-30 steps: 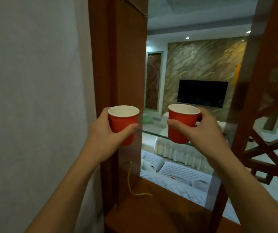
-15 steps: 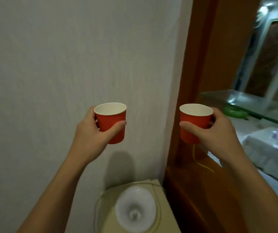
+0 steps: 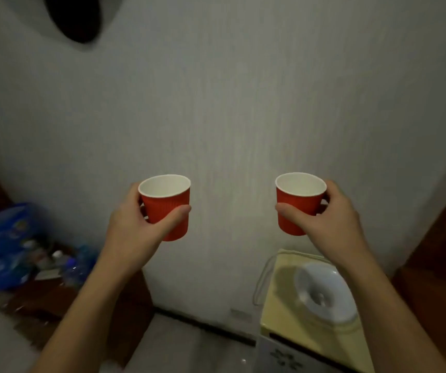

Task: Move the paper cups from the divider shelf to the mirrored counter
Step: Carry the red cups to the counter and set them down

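Wall (image 3: 230, 103), plain. Water dispenser (image 3: 310, 300), placed against it, lower right. Blue bag (image 3: 6, 238), blurred, seen lower left.

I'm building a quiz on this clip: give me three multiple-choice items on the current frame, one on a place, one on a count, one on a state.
1. Where is the pale yellow water dispenser top?
A. Below the right hand
B. Below the left hand
C. Above both hands

2. How many red ribbed paper cups are held?
A. One
B. Two
C. Three

3. How are the cups held?
A. Upside down
B. On their sides
C. Upright, mouths up

Answers:
1 A: the pale yellow water dispenser top sits under the right hand.
2 B: the left hand holds the left cup, and the right hand holds the right cup.
3 C: both white insides show from above.
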